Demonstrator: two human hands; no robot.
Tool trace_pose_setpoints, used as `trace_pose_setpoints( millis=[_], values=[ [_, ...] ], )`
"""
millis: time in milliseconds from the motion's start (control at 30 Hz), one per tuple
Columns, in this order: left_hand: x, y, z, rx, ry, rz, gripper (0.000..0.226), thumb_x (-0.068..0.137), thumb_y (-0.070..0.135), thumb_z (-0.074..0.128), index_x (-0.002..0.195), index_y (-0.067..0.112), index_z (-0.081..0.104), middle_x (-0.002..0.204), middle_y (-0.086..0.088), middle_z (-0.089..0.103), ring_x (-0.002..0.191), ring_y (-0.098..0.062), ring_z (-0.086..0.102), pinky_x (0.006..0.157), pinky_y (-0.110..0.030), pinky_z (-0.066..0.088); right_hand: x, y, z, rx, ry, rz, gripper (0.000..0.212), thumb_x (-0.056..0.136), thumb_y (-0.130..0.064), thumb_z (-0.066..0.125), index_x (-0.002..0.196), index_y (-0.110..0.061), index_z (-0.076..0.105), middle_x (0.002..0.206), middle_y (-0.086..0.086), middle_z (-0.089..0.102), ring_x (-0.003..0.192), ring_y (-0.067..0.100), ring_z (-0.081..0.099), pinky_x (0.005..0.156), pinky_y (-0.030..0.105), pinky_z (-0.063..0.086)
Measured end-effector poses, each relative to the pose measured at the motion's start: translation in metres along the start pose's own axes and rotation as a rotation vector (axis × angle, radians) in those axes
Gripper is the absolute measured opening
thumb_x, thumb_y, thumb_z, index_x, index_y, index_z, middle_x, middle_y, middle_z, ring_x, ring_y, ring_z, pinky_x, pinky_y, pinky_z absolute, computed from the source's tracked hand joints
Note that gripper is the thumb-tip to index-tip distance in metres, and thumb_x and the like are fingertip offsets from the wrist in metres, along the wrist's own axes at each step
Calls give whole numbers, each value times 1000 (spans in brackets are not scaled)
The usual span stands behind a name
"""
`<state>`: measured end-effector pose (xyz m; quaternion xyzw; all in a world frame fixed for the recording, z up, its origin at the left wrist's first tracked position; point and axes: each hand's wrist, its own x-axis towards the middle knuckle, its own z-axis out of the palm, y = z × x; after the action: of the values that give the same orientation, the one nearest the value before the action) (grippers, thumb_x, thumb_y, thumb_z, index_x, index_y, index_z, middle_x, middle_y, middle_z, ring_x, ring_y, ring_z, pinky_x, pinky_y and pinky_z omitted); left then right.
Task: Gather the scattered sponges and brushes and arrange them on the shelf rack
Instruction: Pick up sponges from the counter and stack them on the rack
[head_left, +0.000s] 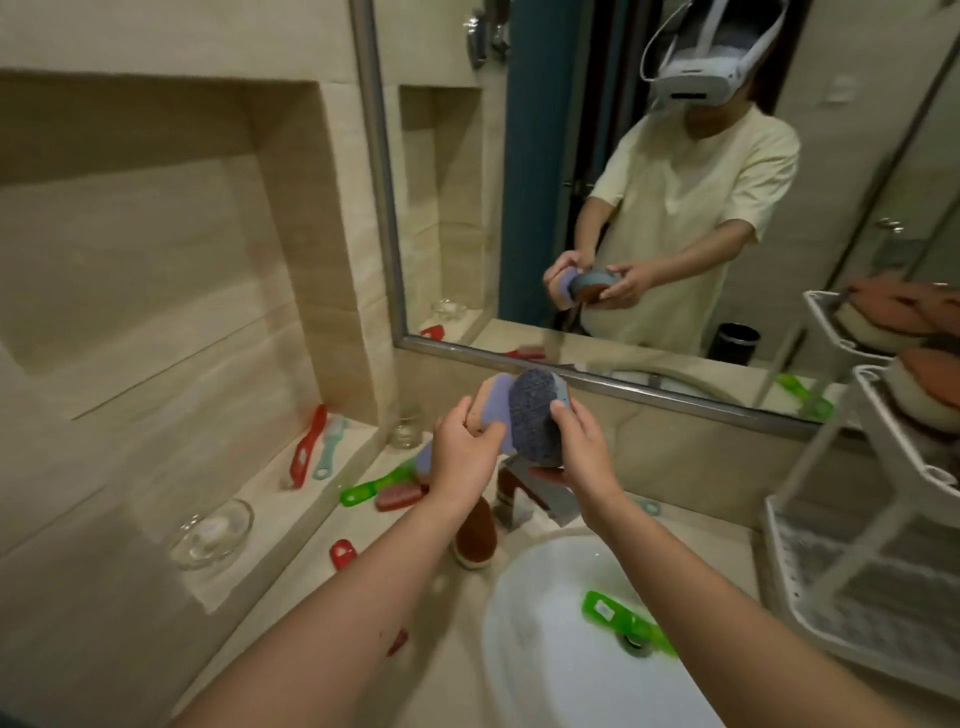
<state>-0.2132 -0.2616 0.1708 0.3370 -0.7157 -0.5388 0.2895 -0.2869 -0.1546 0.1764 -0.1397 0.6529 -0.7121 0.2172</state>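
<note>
Left hand (464, 451) grips purple sponge (497, 410); right hand (581, 451) grips grey sponge (535, 418).

Grey-faced sponge (535, 423) upright just beside purple sponge (495, 415), both aloft.

Both arms are reaching forward. The left hand (465, 449) is gripping a purple sponge (494, 402); the right hand (584, 452) is gripping a grey sponge (535, 421).
</note>
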Motion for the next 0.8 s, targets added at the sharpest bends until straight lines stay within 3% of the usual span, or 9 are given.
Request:
trace_pose_setpoints(
  millis=[133, 267, 367, 433, 533, 633, 733, 800],
  values=[
    [-18, 31, 42, -133, -41, 52, 52, 81, 10, 62, 131, 14, 51, 117, 2, 60, 95, -7, 57, 69, -15, 43, -9, -30, -48, 52, 76, 80, 27, 94, -25, 39, 107, -19, 62, 105, 13, 68, 91, 27, 67, 63, 37, 60],
    [-39, 63, 82, -220, -89, 103, 48, 81, 9, 62, 128, 15, 54, 113, 4, 61, 95, -7, 58, 67, -14, 43, -18, -52, -96, 57, 127, 60, 25, 89, -19, 41, 97, -15, 64, 101, 13, 70, 85, 22, 66, 70, 38, 59],
    [-60, 84, 111, -302, -135, 110, 42, 81, 10, 63, 122, 20, 57, 102, 14, 61, 88, 2, 58, 62, -10, 43, -26, -67, -131, 56, 181, 10, 18, 91, -27, 48, 91, -21, 65, 96, 5, 69, 83, 18, 64, 64, 32, 55],
    [-74, 96, 128, -371, -160, 91, 39, 80, 11, 66, 117, 22, 57, 101, 12, 61, 88, 1, 58, 64, -12, 46, -32, -76, -154, 106, 186, 4, 19, 93, -35, 49, 99, -25, 64, 98, 3, 68, 85, 18, 64, 62, 30, 52],
    [-94, 112, 152, -438, -231, 63, 37, 82, 16, 70, 115, 24, 54, 107, 7, 60, 97, -9, 60, 82, -31, 55, -43, -88, -185, 187, 163, -9, 28, 93, -41, 49, 113, -26, 62, 107, 5, 68, 88, 18, 66, 62, 29, 52],
    [-112, 128, 174, -457, -301, 79, 36, 84, 23, 70, 116, 29, 54, 111, 10, 59, 105, -12, 59, 88, -43, 56, -53, -100, -212, 241, 147, -58, 28, 94, -39, 51, 117, -26, 62, 115, 9, 68, 93, 21, 66, 64, 31, 55],
    [-126, 142, 194, -446, -308, 186, 33, 86, 25, 68, 115, 32, 56, 114, 10, 60, 108, -10, 58, 88, -40, 56, -62, -110, -238, 291, 129, -123, 26, 96, -32, 52, 119, -24, 61, 117, 12, 65, 103, 27, 64, 73, 39, 57],
    [-135, 151, 206, -441, -302, 258, 34, 86, 26, 69, 117, 33, 57, 119, 9, 60, 108, -3, 57, 85, -26, 55, -67, -118, -253, 335, 121, -149, 29, 97, -29, 52, 125, -21, 58, 120, 12, 64, 109, 30, 63, 77, 42, 57]
  ],
)
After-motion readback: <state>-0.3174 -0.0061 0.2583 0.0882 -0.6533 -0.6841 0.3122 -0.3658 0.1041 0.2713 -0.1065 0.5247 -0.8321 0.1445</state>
